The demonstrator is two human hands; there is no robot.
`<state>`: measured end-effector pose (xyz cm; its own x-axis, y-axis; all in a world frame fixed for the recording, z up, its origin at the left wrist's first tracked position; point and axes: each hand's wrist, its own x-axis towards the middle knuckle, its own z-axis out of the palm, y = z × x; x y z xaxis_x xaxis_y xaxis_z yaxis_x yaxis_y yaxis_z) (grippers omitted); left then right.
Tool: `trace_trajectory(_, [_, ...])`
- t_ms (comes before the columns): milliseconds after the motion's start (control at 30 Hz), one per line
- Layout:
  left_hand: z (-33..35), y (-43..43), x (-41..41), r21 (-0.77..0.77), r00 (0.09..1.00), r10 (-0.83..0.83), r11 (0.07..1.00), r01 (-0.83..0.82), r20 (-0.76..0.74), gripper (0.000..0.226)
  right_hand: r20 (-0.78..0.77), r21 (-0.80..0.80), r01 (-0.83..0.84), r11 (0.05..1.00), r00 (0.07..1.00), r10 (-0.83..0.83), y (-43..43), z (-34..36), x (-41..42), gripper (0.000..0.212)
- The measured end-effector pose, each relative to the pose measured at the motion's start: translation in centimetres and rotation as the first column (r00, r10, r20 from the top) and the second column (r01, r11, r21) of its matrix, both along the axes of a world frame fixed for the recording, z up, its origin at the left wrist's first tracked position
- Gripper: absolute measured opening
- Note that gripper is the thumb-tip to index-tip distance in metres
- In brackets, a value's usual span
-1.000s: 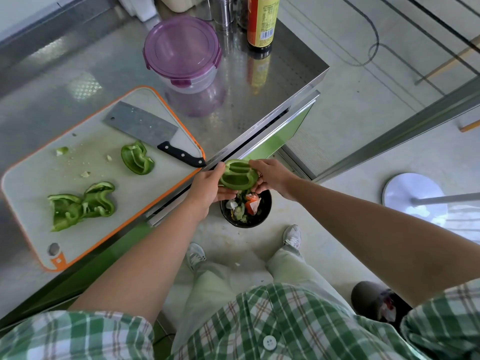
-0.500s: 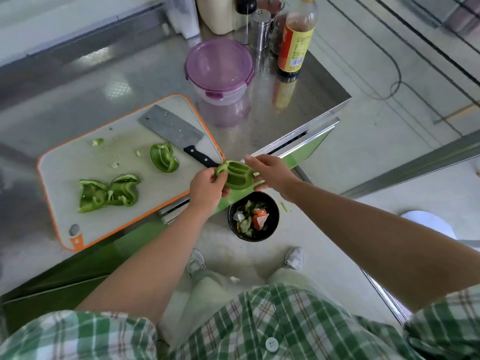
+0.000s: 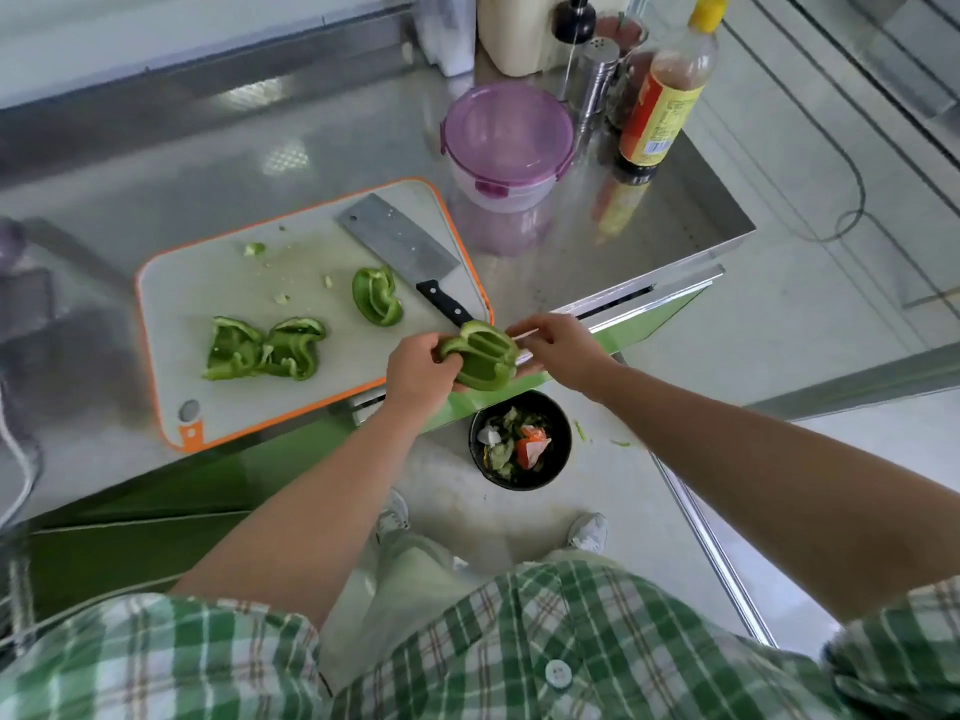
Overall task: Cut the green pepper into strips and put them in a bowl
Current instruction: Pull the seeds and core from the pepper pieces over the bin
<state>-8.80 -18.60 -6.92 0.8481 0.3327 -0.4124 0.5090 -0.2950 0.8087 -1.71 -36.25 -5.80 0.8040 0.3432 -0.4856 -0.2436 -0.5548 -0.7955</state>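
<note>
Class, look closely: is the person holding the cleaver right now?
No, the cleaver lies flat on the cutting board while the left hand and right hand both hold a pepper piece.

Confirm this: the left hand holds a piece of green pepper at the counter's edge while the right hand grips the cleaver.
Not quite. The right hand does not grip the cleaver, which lies unheld on the cutting board. The right hand holds the same pepper piece as the left hand, at the counter's edge. The head view shows this.
</note>
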Motion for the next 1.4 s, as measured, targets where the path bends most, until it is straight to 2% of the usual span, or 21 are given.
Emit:
trace_trajectory(100, [1.4,2.4,0.2,0.012,0.987,0.144,0.989,-0.146,0.065,0.023,0.191,-0.013,0.063,0.998,0.980,-0.059,2.2,1.3,1.0,0.035])
trace_trajectory(200, [2.9,5.9,0.1,0.010,0.939,0.315,0.947,-0.320,0.139,0.017,0.274,-0.012,0.019,1.000,0.962,-0.015,5.7,2.2,1.7,0.038])
trace_trajectory(300, [3.6,10.6,-0.6,0.000,0.850,0.483,0.869,-0.494,0.210,0.014,0.355,-0.016,-0.074,0.997,0.932,0.075,10.3,2.3,1.7,0.031])
trace_trajectory(400, [3.9,15.4,-1.5,-0.007,0.762,0.604,0.785,-0.620,0.236,0.015,0.376,-0.057,-0.195,0.979,0.905,0.202,14.6,1.7,0.7,0.020])
trace_trajectory(467, [4.0,18.7,-2.3,-0.012,0.726,0.650,0.747,-0.665,0.225,0.020,0.316,-0.077,-0.259,0.963,0.910,0.270,17.7,1.2,-0.3,0.017])
trace_trajectory(533, [3.5,21.8,-3.2,0.014,0.728,0.659,0.740,-0.673,0.188,0.028,0.274,-0.115,-0.301,0.947,0.906,0.322,20.5,0.6,-1.2,0.020])
trace_trajectory(667, [2.3,26.2,-4.3,0.089,0.780,0.616,0.776,-0.625,0.110,0.035,0.238,-0.327,-0.363,0.873,0.862,0.448,24.8,0.0,-2.0,0.049])
trace_trajectory(733, [1.8,27.5,-4.3,0.114,0.796,0.601,0.788,-0.605,0.067,0.032,0.191,-0.445,-0.372,0.815,0.849,0.492,26.0,-0.3,-1.9,0.050])
trace_trajectory(800, [1.5,28.2,-4.5,0.128,0.819,0.572,0.810,-0.572,0.041,0.028,0.162,-0.491,-0.374,0.787,0.848,0.505,26.4,-0.2,-1.8,0.047])
trace_trajectory(867, [1.4,28.8,-4.4,0.093,0.825,0.564,0.820,-0.565,0.034,0.026,0.158,-0.498,-0.378,0.781,0.846,0.510,26.4,0.0,-1.6,0.046])
trace_trajectory(933, [1.0,29.3,-4.2,0.119,0.839,0.544,0.834,-0.538,-0.014,0.028,0.170,-0.510,-0.367,0.778,0.843,0.510,26.2,0.1,-1.6,0.043])
trace_trajectory(1067, [-0.7,30.4,-3.6,0.056,0.846,0.533,0.845,-0.531,-0.025,0.040,0.189,-0.526,-0.353,0.774,0.839,0.511,25.9,-0.1,-1.6,0.041])
trace_trajectory(1167, [0.5,30.1,-3.3,0.179,0.884,0.462,0.878,-0.443,-0.075,0.030,0.275,-0.472,-0.314,0.824,0.835,0.476,26.4,0.3,-1.6,0.039])
trace_trajectory(1267, [1.4,29.8,-3.7,0.343,0.903,0.417,0.867,-0.362,-0.100,0.039,0.386,-0.363,-0.321,0.875,0.803,0.454,28.3,0.7,-1.5,0.036])
trace_trajectory(1333, [1.3,29.7,-4.3,0.363,0.887,0.440,0.856,-0.368,-0.139,0.054,0.363,-0.375,-0.402,0.835,0.766,0.531,30.0,0.8,-1.6,0.041])
trace_trajectory(1400, [1.4,29.4,-5.2,0.402,0.873,0.479,0.820,-0.408,-0.089,0.059,0.291,-0.451,-0.472,0.758,0.725,0.624,31.4,0.5,-1.7,0.046])
